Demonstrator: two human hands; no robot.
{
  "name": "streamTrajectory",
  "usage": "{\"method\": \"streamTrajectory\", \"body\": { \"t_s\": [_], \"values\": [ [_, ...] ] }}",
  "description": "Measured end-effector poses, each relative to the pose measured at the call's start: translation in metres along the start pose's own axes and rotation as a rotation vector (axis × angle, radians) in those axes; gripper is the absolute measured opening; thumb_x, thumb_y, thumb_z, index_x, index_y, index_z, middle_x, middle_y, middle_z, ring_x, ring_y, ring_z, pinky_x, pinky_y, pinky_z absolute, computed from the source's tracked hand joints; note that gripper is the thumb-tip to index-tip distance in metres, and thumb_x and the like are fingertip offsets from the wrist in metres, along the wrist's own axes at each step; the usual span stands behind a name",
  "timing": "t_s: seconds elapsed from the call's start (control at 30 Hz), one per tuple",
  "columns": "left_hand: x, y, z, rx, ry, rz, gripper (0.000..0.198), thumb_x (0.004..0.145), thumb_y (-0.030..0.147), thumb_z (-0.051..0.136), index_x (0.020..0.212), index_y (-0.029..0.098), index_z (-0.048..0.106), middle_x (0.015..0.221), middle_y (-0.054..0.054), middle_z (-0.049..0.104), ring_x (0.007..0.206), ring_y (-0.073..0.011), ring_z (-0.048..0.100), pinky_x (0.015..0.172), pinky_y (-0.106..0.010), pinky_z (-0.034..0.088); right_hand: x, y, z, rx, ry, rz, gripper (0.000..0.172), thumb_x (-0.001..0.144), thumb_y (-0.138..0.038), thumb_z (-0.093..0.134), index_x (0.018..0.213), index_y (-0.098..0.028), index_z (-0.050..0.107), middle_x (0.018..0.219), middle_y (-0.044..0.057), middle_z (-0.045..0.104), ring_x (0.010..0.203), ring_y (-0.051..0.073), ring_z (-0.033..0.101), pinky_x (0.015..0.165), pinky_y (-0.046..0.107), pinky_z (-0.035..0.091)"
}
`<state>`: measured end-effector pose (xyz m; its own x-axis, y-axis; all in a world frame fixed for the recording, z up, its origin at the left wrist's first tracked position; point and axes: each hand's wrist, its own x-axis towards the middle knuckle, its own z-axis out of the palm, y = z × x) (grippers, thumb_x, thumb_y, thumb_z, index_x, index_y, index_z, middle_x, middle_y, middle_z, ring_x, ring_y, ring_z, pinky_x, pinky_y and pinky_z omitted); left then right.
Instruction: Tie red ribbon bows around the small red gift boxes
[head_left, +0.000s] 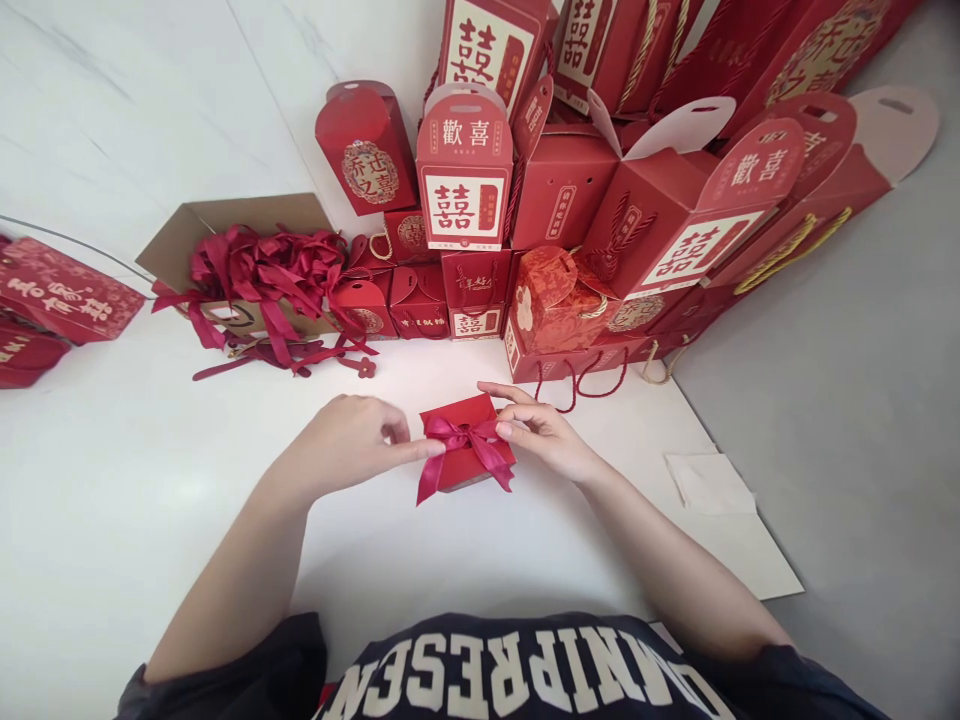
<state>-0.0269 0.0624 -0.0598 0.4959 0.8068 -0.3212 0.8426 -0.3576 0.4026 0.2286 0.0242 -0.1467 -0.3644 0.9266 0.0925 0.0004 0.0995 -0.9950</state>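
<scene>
A small red gift box (459,468) lies on the white table in front of me, with a magenta ribbon (486,458) tied in a bow across its top. Two ribbon tails hang over its near side. My left hand (358,438) is at the box's left, fingers curled and thumb stretched onto the left side of the bow. At the right loop, my right hand (541,436) has its thumb and a finger closed on the ribbon, while its index finger reaches over the box's far right corner. The left fingertips are partly hidden behind the thumb.
Behind the box, red gift boxes and bags (465,180) are stacked against the wall. An open cardboard box (169,245) of tangled ribbons stands back left, some spilling out. Red packages (71,290) lie far left. White paper (709,483) rests near the table's right edge.
</scene>
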Motion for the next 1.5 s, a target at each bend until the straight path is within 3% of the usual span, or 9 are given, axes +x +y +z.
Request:
{"method": "streamTrajectory", "body": {
  "t_s": [0.1, 0.17, 0.33, 0.63, 0.87, 1.0, 1.13, 1.33, 1.5],
  "values": [
    [-0.002, 0.005, 0.002, 0.000, -0.231, 0.020, 0.053, 0.080, 0.062, 0.052, 0.051, 0.019, 0.053, 0.048, 0.002, 0.047, 0.045, -0.0123, 0.040, 0.050, -0.027, 0.028, -0.002, 0.000, 0.004, -0.019, 0.020, 0.013, 0.017, 0.088, -0.037, 0.063, 0.082, -0.023, 0.072, 0.144, 0.006, 0.047, 0.134, 0.023, 0.044, 0.111, 0.039, 0.032],
    [0.002, 0.008, 0.005, -0.083, -0.266, 0.073, 0.052, 0.084, 0.058, 0.050, 0.051, 0.018, 0.049, 0.048, 0.002, 0.043, 0.044, -0.0107, 0.035, 0.049, -0.027, 0.026, -0.003, 0.000, 0.006, -0.029, 0.066, 0.021, 0.017, 0.088, -0.037, 0.064, 0.082, -0.024, 0.072, 0.143, 0.007, 0.048, 0.134, 0.023, 0.043, 0.112, 0.039, 0.031],
    [0.008, 0.008, 0.002, -0.152, -0.126, 0.128, 0.038, 0.088, 0.045, 0.049, 0.063, 0.018, 0.058, 0.063, 0.002, 0.056, 0.054, -0.0109, 0.044, 0.056, -0.025, 0.033, -0.005, -0.002, 0.007, -0.020, 0.126, 0.021, 0.020, 0.089, -0.038, 0.062, 0.079, -0.023, 0.070, 0.139, 0.007, 0.051, 0.137, 0.022, 0.039, 0.111, 0.038, 0.030],
    [0.005, 0.012, -0.001, 0.260, -0.021, 0.481, 0.025, 0.087, 0.020, 0.049, 0.062, 0.018, 0.051, 0.063, 0.000, 0.057, 0.067, -0.0159, 0.053, 0.072, -0.029, 0.036, -0.002, 0.000, 0.006, 0.026, 0.102, 0.050, 0.028, 0.090, -0.037, 0.060, 0.068, -0.020, 0.057, 0.130, 0.009, 0.055, 0.131, 0.021, 0.044, 0.104, 0.034, 0.035],
    [-0.008, 0.014, 0.007, 0.310, -0.037, 0.380, 0.022, 0.088, 0.026, 0.052, 0.067, 0.020, 0.058, 0.070, -0.003, 0.063, 0.072, -0.0199, 0.058, 0.080, -0.036, 0.037, 0.001, -0.001, 0.009, -0.015, 0.124, 0.027, 0.038, 0.091, -0.044, 0.056, 0.063, -0.019, 0.053, 0.121, 0.009, 0.058, 0.125, 0.022, 0.049, 0.102, 0.034, 0.037],
    [-0.010, 0.005, -0.007, 0.080, -0.148, 0.215, 0.037, 0.074, 0.057, 0.066, 0.081, 0.022, 0.058, 0.077, -0.001, 0.061, 0.068, -0.0174, 0.055, 0.066, -0.028, 0.038, 0.002, -0.003, 0.007, 0.001, 0.113, 0.014, 0.036, 0.094, -0.046, 0.050, 0.071, -0.020, 0.062, 0.129, 0.008, 0.055, 0.126, 0.021, 0.049, 0.105, 0.035, 0.035],
    [0.005, 0.002, -0.011, -0.203, -0.094, 0.217, 0.043, 0.076, 0.055, 0.066, 0.102, 0.023, 0.058, 0.072, 0.003, 0.049, 0.063, -0.0119, 0.045, 0.058, -0.022, 0.034, 0.001, -0.004, 0.005, 0.020, 0.067, 0.001, 0.035, 0.095, -0.046, 0.049, 0.076, -0.020, 0.064, 0.132, 0.009, 0.054, 0.131, 0.022, 0.044, 0.107, 0.036, 0.034],
    [0.024, -0.003, 0.003, -0.415, -0.327, 0.299, 0.033, 0.084, 0.047, 0.058, 0.073, 0.016, 0.064, 0.056, 0.005, 0.035, 0.053, -0.0084, 0.028, 0.051, -0.024, 0.024, -0.001, -0.003, 0.003, -0.004, 0.016, 0.016, 0.030, 0.091, -0.045, 0.057, 0.076, -0.020, 0.064, 0.138, 0.007, 0.050, 0.128, 0.023, 0.047, 0.106, 0.037, 0.035],
    [0.025, -0.001, 0.011, -0.446, -0.225, 0.265, 0.040, 0.076, 0.048, 0.067, 0.060, 0.015, 0.051, 0.053, 0.006, 0.038, 0.051, -0.0072, 0.030, 0.048, -0.022, 0.024, -0.001, -0.004, 0.004, -0.006, -0.015, 0.018, 0.034, 0.092, -0.044, 0.054, 0.070, -0.019, 0.060, 0.137, 0.007, 0.050, 0.120, 0.022, 0.053, 0.103, 0.036, 0.038]
  ]
}}
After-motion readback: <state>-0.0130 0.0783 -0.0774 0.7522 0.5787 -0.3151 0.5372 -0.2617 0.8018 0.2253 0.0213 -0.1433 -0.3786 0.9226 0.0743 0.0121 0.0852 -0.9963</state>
